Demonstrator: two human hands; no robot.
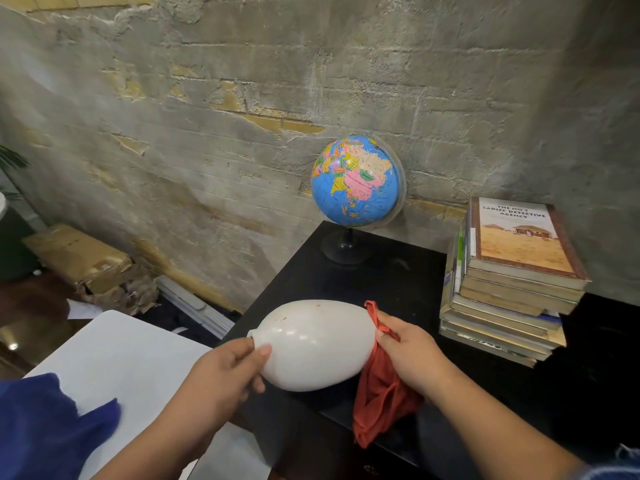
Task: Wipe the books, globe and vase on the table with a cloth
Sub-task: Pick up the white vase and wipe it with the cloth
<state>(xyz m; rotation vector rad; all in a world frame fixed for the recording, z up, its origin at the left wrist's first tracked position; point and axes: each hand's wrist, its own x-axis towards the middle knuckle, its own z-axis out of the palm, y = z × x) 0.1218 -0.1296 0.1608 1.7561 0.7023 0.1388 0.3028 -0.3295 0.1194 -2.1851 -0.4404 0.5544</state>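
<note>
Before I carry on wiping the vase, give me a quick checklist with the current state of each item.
1. Left hand grips the vase at its narrow end: ok.
2. Right hand presses the orange cloth on the wide end: ok.
3. Vase spotless: not ok, brown specks near the top.
4. Vase held over the black table: ok.
5. Globe upright, apart from the vase: ok.
6. Book stack square: not ok, edges uneven.
</note>
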